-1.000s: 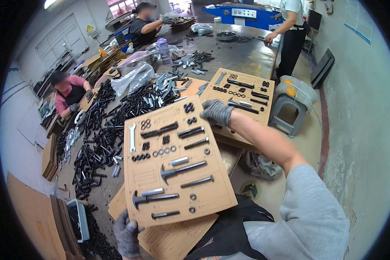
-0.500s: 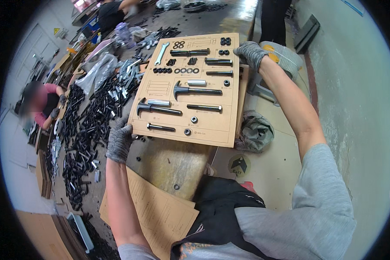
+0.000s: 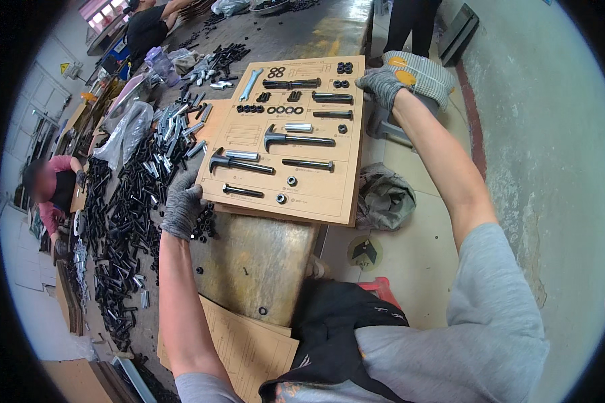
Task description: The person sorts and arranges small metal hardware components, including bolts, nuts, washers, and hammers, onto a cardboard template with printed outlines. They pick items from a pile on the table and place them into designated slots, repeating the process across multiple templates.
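Observation:
A tan hardware board [image 3: 249, 188] spans the space between my two gloved hands, tilted a little. My left hand [image 3: 181, 207] grips its near left corner, fingers closed on the edge. At the far right corner my right hand [image 3: 382, 87] is closed on the edge. Fixed on the board's face are a small wrench [image 3: 251, 84], black bolts [image 3: 307, 164], silver sleeves [image 3: 298, 127], several nuts and washers, and two black pieces with hooked heads [image 3: 298, 140]. Another cardboard edge shows just under the board; whether the two touch, I cannot tell.
Loose black bolts and silver sleeves [image 3: 124, 215] heap along the metal table [image 3: 249, 252]. Printed cardboard sheets [image 3: 249, 349] lie near my left forearm. A woven sack [image 3: 420, 77] and a grey cloth bundle [image 3: 385, 198] stand right. A co-worker [image 3: 54, 188] sits across the table.
The view has shifted slightly. The board has tilted a little, and a cardboard piece now shows at its upper left. Both hands keep their grip.

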Available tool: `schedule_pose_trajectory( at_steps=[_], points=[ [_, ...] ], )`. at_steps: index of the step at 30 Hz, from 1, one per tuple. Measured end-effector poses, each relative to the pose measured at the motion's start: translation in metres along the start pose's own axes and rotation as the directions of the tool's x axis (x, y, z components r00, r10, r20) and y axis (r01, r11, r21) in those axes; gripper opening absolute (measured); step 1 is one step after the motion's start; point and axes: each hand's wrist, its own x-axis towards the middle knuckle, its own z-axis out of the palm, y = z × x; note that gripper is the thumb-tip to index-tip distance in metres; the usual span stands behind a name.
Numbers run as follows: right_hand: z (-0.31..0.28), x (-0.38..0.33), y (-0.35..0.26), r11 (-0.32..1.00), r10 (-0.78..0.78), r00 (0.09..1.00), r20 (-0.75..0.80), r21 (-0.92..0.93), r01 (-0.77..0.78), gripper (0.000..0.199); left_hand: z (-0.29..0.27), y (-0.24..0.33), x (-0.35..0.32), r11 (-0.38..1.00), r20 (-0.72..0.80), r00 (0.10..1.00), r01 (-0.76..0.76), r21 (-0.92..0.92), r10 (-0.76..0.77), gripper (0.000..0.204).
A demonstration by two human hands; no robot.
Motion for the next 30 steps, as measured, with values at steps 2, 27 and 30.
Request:
schedule_pose_trajectory(
  at_steps=[2,27,30],
  points=[
    [0.009,-0.005,-0.001,0.999,0.026,0.998,-0.062,0.046,-0.023,0.012,-0.001,-0.002,-0.002,0.999,-0.009,0.999,-0.045,0.015,0.045,0.048],
    [0.288,-0.391,0.043,0.683,-0.298,0.444,0.845,-0.136,0.717,0.048,-0.11,-0.216,-0.502,0.957,-0.967,0.201,0.212,0.196,0.154,0.043],
    [0.295,-0.409,0.05,0.715,-0.273,0.469,0.84,-0.149,0.683,0.049,-0.062,-0.212,-0.491,0.941,-0.952,0.295,-0.291,-0.173,-0.084,0.048]
  ],
)
